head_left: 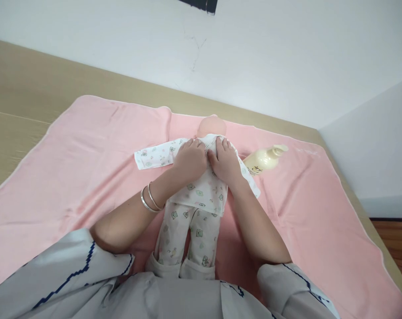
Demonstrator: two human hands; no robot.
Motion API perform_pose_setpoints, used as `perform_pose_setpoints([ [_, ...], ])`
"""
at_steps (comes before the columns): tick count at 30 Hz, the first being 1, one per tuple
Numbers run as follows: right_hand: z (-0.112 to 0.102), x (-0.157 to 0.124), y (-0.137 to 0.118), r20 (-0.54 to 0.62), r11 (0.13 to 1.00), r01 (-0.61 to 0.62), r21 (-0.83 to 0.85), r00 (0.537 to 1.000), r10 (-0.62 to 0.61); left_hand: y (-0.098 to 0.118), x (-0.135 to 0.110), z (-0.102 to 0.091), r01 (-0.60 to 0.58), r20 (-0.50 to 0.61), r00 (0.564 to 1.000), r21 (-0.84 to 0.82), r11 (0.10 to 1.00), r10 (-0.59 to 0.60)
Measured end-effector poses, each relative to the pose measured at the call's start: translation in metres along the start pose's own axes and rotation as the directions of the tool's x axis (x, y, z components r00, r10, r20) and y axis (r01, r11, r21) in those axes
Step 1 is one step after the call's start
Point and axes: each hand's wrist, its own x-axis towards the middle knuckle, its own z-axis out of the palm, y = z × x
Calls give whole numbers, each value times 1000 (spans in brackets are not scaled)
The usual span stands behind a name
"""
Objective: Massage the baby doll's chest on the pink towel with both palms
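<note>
A baby doll [210, 125] lies on its back on a pink towel [75, 168], its head towards the wall. It wears a white printed top [204, 190] and matching trousers [184, 235]. My left hand [189, 159] and my right hand [225, 161] rest side by side on the doll's chest, just below its neck. The fingers of both are curled and pinch the top's fabric at the collar. One empty sleeve [154, 157] of the top lies spread to the left. Two silver bangles [149, 199] sit on my left wrist.
A cream pump bottle [264, 160] lies on its side on the towel, just right of the doll. The towel covers a wooden surface [15, 102] that meets a white wall. At the lower right, a strip of brown floor [396, 239] shows past the surface's edge.
</note>
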Motion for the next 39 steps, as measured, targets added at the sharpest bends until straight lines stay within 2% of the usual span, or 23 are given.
perform_pose_setpoints([
  [4,-6,-3,-2,16,998,26,-49,1000,-25,5,1,1,-52,11,999,-18,999,52],
  [8,-13,-12,-11,56,991,53,-121,997,-47,-9,13,8,2,-9,1000,-85,996,-3],
  [10,-15,-21,-19,62,985,61,-163,997,-51,-17,17,14,-3,-33,999,-45,999,2],
  [14,-17,-36,-34,25,975,93,-199,996,-90,-27,16,26,-105,-47,993,78,991,109],
  [18,-14,-32,-32,-2,991,79,-113,997,-80,-28,14,31,-123,-39,991,127,984,129],
  [24,-2,-5,-8,-15,997,-53,49,998,53,-17,13,25,83,-81,993,-10,997,-83],
  [26,2,1,-3,-15,996,-71,49,997,72,-9,9,21,91,-66,994,-26,996,-92],
  [32,2,1,-1,-10,999,-22,-36,1000,21,9,-1,11,14,-69,998,42,999,-11],
  [36,-3,-8,-9,-46,996,25,-83,999,-28,-2,6,12,-81,-28,996,56,995,83],
  [39,-7,-21,-22,-53,991,43,-124,997,-50,-14,12,19,-81,-23,996,33,996,82],
])
